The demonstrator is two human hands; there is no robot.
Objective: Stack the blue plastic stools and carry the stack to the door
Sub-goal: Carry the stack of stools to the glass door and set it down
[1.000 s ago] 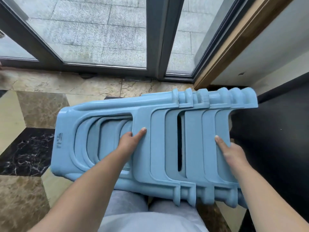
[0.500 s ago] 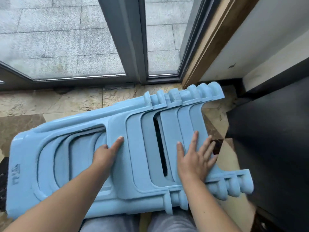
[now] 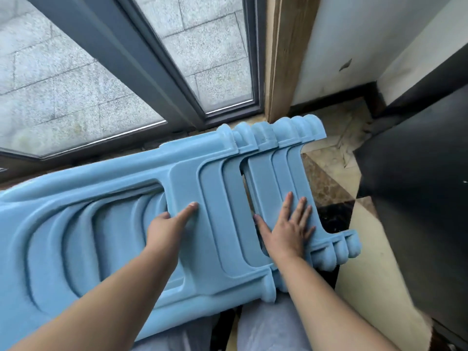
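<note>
Change: the stack of blue stools [image 3: 106, 224] now lies closer to the glass door [image 3: 121, 79], its far leg ends almost at the wooden door frame [image 3: 283, 59]; the right hand keeps its flat placement.
Left hand [image 3: 166, 224]: fingers hooked into the leg opening, thumb on top, gripping the stack.
Right hand [image 3: 287, 229]: fingers spread, palm pressed flat on the leg panels.
Stack: on its side, under both hands, above the person's lap, over the marble floor [image 3: 329, 173].

head view, steeply downward, close
</note>
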